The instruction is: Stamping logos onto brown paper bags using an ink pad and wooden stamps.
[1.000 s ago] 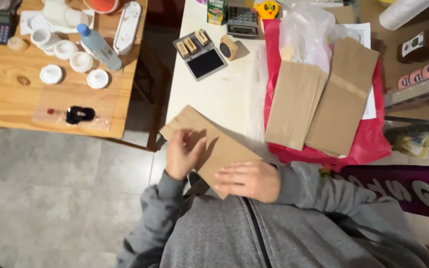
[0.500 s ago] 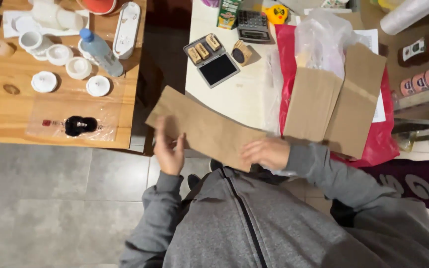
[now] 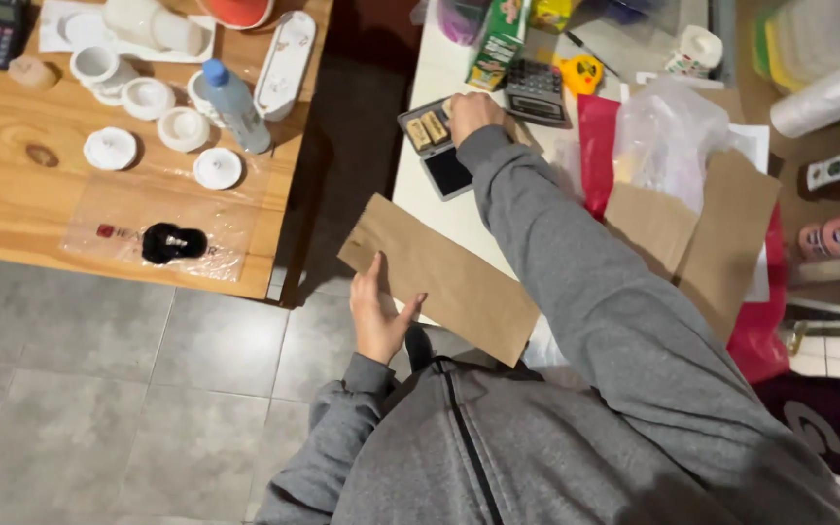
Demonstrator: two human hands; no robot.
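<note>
A flat brown paper bag [image 3: 439, 275] lies over the near edge of the white table [image 3: 427, 92]. My left hand [image 3: 378, 313] holds its lower left edge, fingers spread on the paper. My right arm in a grey sleeve stretches across the table. My right hand [image 3: 471, 113] is closed on something small beside the open black ink pad tray [image 3: 437, 148] with wooden stamps; what it grips is hidden by the fingers.
More brown bags [image 3: 697, 228] lie on a red sheet [image 3: 596, 146] at the right, with a clear plastic bag [image 3: 668, 136], calculator [image 3: 534, 90] and green carton [image 3: 498, 41]. A wooden table [image 3: 21, 194] at the left carries white lids, cups and a water bottle [image 3: 234, 105].
My right hand left the paper bag and reached forward to the ink pad tray. My left hand stayed on the bag's left edge.
</note>
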